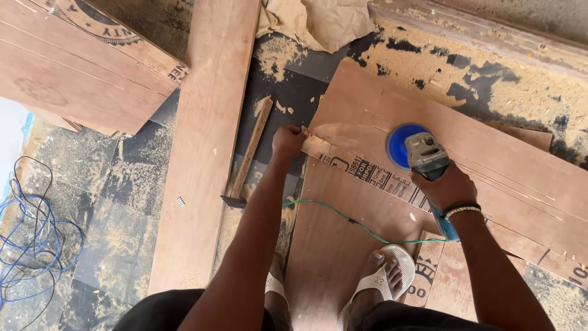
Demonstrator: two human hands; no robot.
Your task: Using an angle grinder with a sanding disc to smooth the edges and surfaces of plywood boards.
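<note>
Cutting plywood on a dusty floor: right hand (444, 184) clamped on a blue saw (416, 150) at 2 o'clock, left hand (288, 141) pinching the board (343, 245) edge at 12; best kept clear of blade and green cord (343, 217)

One head-worn view looks steeply down from above onto the plywood sheet (392, 208) on the floor — close enough that both forearms and sandalled feet enter from the bottom edge — facing forward beyond the sheet's far edge.
</note>
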